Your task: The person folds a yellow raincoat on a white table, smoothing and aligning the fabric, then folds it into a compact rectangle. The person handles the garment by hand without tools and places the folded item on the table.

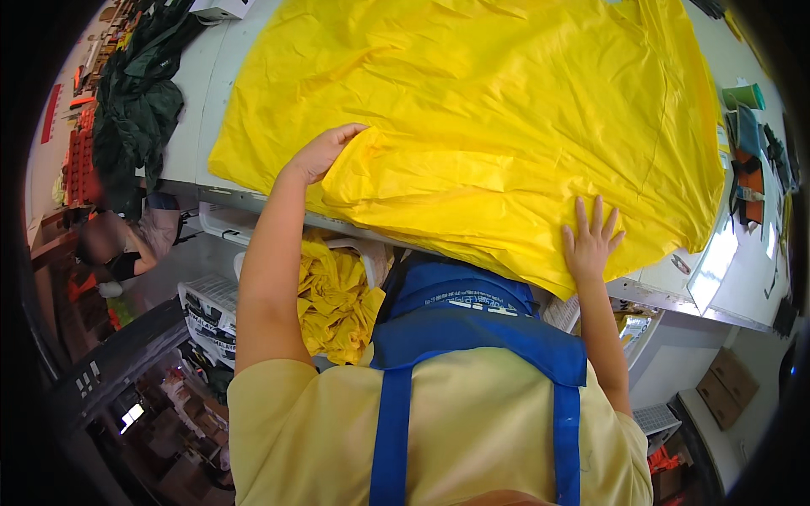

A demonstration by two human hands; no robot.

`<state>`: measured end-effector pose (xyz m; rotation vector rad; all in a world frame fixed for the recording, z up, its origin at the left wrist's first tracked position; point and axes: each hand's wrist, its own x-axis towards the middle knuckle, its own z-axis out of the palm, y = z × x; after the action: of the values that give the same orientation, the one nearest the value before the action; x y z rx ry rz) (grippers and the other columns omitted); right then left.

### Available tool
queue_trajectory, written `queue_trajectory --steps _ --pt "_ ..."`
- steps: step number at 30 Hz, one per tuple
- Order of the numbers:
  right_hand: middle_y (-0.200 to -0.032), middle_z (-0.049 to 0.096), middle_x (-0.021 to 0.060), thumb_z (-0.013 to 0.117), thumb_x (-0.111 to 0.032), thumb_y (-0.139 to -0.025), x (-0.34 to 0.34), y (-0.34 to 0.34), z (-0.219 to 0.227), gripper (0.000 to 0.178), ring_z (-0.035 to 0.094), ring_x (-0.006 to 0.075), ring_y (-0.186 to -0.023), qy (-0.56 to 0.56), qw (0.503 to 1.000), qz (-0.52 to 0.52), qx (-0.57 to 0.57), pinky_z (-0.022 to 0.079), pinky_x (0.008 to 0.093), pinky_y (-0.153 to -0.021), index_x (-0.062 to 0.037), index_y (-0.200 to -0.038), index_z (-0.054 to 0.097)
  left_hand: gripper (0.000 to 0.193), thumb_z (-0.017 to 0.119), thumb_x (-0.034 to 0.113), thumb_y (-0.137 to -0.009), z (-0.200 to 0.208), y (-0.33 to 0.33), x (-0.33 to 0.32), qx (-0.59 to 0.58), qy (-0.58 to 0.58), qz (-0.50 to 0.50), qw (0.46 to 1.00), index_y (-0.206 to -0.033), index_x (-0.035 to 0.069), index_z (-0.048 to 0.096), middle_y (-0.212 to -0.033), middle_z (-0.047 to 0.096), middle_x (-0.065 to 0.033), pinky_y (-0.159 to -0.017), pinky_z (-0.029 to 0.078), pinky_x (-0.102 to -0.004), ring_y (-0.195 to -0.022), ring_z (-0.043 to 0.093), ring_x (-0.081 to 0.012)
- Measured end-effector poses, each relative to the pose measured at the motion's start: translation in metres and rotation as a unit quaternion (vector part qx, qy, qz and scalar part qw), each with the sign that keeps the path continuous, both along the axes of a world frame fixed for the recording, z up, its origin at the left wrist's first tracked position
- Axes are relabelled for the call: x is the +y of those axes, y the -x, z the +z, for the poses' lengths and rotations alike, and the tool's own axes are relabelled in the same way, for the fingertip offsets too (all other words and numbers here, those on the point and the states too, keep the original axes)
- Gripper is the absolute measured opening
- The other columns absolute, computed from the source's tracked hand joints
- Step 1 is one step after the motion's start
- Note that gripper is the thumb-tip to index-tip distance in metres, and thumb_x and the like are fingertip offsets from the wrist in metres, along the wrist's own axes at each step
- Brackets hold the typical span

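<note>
Shirt (pixel 481 422) cropped | left hand (pixel 325 154) partly hidden | yellow sheet (pixel 481 93) cropped

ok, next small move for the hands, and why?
Probably smooth the raised fold in the yellow sheet with the left hand: that hand is at its creased left end, while the right hand lies spread on the sheet, placed to steady it.

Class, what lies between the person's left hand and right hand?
In the head view, wrinkled yellow fabric spans the whole stretch between the left hand and the splayed right hand.
</note>
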<state>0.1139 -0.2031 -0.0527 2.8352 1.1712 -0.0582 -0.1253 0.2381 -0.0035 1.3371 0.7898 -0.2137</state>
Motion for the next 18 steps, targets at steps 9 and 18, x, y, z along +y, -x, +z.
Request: queue_trajectory --steps 9,18 --pt "-0.15 0.026 0.0099 0.049 -0.05 -0.086 -0.02 0.003 0.012 0.062 0.015 0.0379 -0.139 -0.146 0.983 0.028 0.111 0.007 0.0609 -0.107 -0.0183 -0.139 0.039 0.045 0.057 0.026 -0.091 0.002 0.042 -0.012 -0.063 -0.124 0.359 0.923 -0.131 0.008 0.047 -0.119 0.053 -0.0089 -0.075 0.048 -0.0283 -0.091 0.059 -0.0168" --pt "-0.141 0.039 0.011 0.072 -0.035 -0.07 -0.083 0.057 0.02 0.072 0.029 0.0348 -0.134 -0.061 0.977 0.158 0.133 0.014 0.0536 -0.109 -0.0114 -0.131 0.044 0.059 0.061 0.036 -0.084 -0.048 0.094 -0.024 0.143 -0.536 0.011 0.832 -0.137 0.022 0.039 -0.136 0.039 -0.0189 -0.095 0.037 -0.0475 -0.118 0.043 -0.0375"
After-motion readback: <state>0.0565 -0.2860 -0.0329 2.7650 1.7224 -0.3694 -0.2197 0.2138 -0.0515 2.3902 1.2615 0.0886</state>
